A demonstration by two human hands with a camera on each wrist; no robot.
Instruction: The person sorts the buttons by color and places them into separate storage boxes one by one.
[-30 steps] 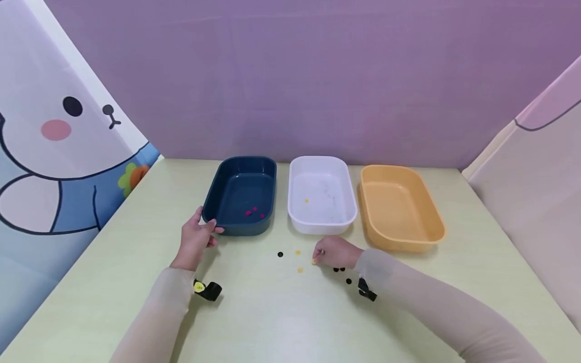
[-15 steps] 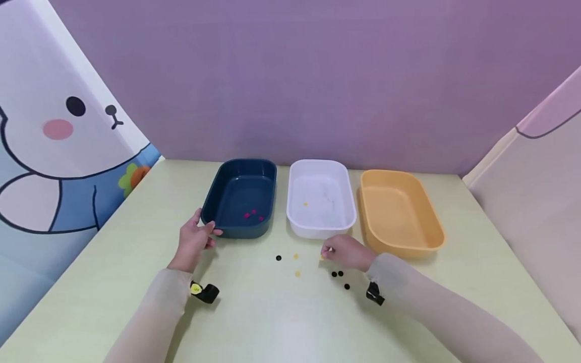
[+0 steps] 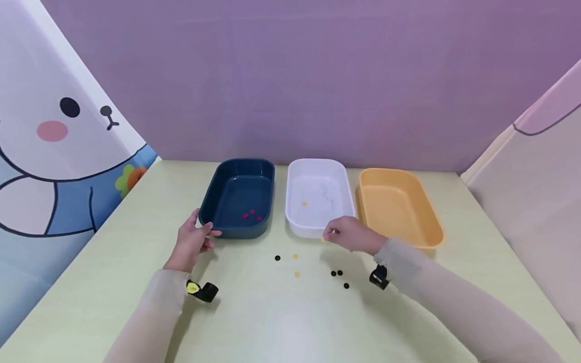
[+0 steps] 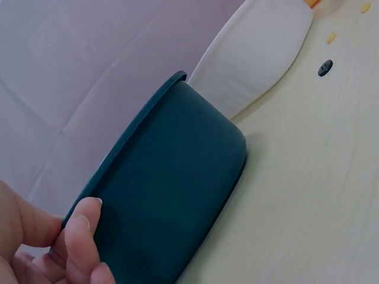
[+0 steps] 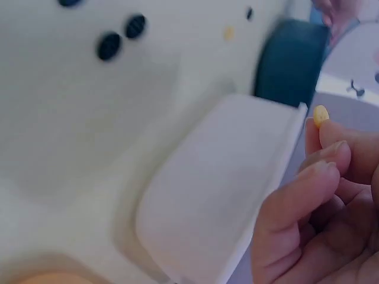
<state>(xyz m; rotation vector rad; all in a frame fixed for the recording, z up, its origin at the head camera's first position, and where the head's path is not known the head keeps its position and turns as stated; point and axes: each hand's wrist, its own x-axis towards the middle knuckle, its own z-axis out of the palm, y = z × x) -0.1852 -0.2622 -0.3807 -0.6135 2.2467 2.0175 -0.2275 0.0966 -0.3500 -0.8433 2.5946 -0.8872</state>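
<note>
My left hand (image 3: 190, 242) holds the near left corner of a dark blue bin (image 3: 242, 232), with its thumb at the rim and fingers against the outer wall. Three red buttons (image 3: 252, 212) lie inside that bin. My right hand (image 3: 354, 235) pinches a small yellow button (image 5: 321, 116) between thumb and fingertips, raised at the front edge of a white bin (image 3: 299, 229). One yellow button (image 3: 305, 203) lies in the white bin. On the table are two yellow buttons (image 3: 297, 274), a lone black button (image 3: 277, 258) and three more black buttons (image 3: 340, 273) below the right hand.
A light orange bin (image 3: 399, 201) stands to the right of the white one, partly behind the right wrist. All three bins line up along the back of the pale table (image 3: 272, 317). A purple cloth backdrop (image 3: 290, 85) rises behind them.
My right hand has lifted the pinched yellow button off the table area and moved right and up to the white bin's front edge. The left hand keeps its hold on the dark blue bin.
</note>
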